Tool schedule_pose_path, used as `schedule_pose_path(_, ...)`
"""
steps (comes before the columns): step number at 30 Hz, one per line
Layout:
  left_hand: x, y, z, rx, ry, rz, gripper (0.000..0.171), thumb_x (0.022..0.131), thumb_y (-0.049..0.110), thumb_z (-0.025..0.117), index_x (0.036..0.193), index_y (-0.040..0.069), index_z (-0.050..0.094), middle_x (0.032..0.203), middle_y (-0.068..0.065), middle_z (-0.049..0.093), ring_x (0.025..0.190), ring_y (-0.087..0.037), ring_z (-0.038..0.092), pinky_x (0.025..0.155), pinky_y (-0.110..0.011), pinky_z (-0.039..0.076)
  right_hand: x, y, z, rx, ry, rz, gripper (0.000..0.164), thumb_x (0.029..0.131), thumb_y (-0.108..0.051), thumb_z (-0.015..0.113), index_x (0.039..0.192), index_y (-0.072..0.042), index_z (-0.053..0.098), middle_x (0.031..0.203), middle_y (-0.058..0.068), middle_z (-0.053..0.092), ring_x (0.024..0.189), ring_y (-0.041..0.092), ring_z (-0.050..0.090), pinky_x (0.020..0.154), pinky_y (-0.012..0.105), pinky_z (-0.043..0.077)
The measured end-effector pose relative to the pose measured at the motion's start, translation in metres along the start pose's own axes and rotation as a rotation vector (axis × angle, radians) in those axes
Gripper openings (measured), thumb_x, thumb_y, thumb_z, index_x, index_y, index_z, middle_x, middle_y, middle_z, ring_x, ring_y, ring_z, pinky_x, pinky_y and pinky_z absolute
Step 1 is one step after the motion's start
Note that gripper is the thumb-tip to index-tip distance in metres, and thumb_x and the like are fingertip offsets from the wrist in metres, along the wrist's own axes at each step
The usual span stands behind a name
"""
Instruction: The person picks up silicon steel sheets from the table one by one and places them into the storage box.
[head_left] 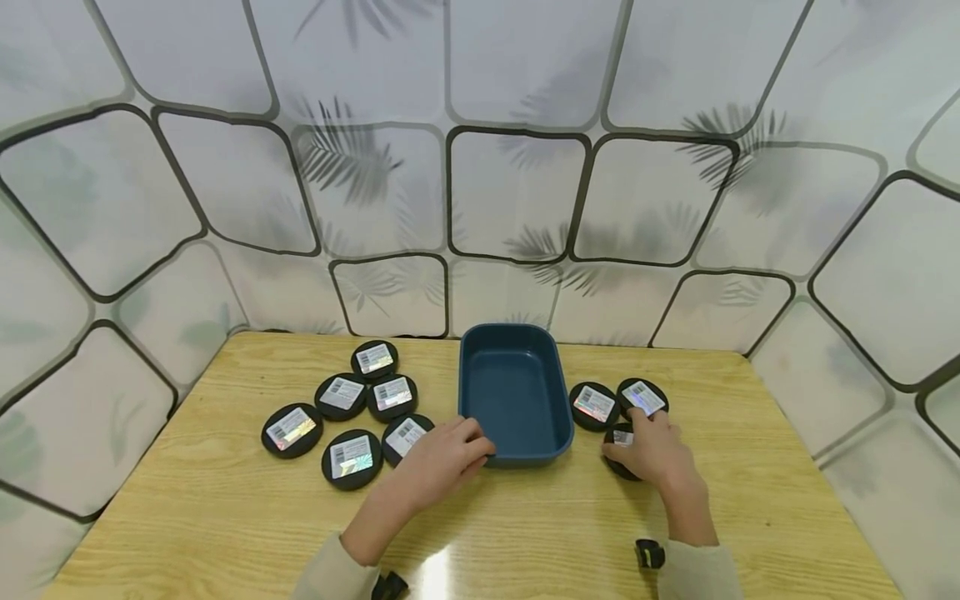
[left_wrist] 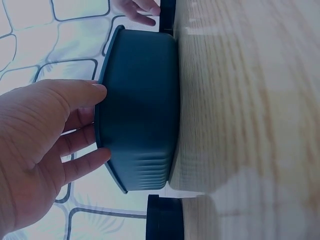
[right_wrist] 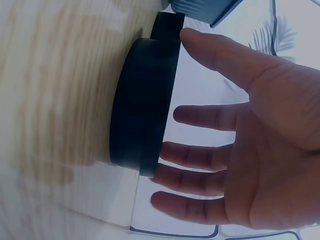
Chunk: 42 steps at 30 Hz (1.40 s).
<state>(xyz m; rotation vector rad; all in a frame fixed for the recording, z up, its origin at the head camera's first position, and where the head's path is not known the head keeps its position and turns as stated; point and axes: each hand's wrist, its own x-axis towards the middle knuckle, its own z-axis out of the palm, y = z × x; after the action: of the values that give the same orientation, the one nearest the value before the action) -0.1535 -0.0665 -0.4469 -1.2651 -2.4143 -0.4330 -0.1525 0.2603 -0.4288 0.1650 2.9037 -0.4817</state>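
A dark blue plastic bin [head_left: 513, 457] stands on the table. My left hand [head_left: 442, 458] holds its near-left rim; in the left wrist view the thumb and one finger lie over the rim [left_wrist: 100, 120], with other fingertips hidden behind it. To the right of the bin, my right hand [head_left: 660, 450] spreads over a flat round black container [head_left: 622, 436] with a white label on top. In the right wrist view its fingers reach toward the black container's [right_wrist: 145, 105] top edge, fairly straight. Two similar containers [head_left: 596, 406] stand just beyond, one partly behind the fingers.
Left of the bin stand several more labelled black containers [head_left: 352, 459], one partly hidden by my left hand. The wooden table [head_left: 555, 533] ends at a patterned cloth wall [head_left: 390, 300] behind and on both sides.
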Motion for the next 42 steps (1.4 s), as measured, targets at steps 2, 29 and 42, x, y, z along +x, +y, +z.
schedule_pose_path(2,-0.0001,0.0000,0.0002,0.001,0.000,0.000,0.010,0.089,0.014,0.075,0.097,0.019,0.071,0.089,0.003,0.057,0.078,-0.013,0.053,0.067,-0.022,0.047,-0.0005,-0.0001,0.0002,0.006,-0.017,0.009,0.084,0.085,-0.043,0.074,0.144,0.007,0.040,0.134,0.045,0.036,0.118,0.060,0.043,0.083,0.067,0.046)
schedule_pose_path(29,0.0024,-0.0025,0.0021,0.025,-0.044,0.008,0.001,0.094,0.017,0.070,0.093,0.016,0.069,0.088,0.002,0.053,0.078,-0.013,0.049,0.067,-0.023,0.045,0.0008,-0.0026,0.0029,-0.021,-0.087,-0.021,0.090,0.066,-0.032,0.091,0.134,0.003,0.043,0.121,0.035,0.049,0.099,0.049,0.057,0.077,0.059,0.049)
schedule_pose_path(42,0.0034,-0.0009,-0.0016,0.035,-0.057,-0.007,0.006,0.090,0.017,0.074,0.093,0.018,0.069,0.088,0.003,0.054,0.078,-0.013,0.048,0.067,-0.023,0.045,0.0003,-0.0070,-0.0026,-0.013,-0.110,-0.078,0.094,0.064,-0.026,0.093,0.135,0.006,0.042,0.120,0.034,0.049,0.100,0.045,0.056,0.079,0.058,0.049)
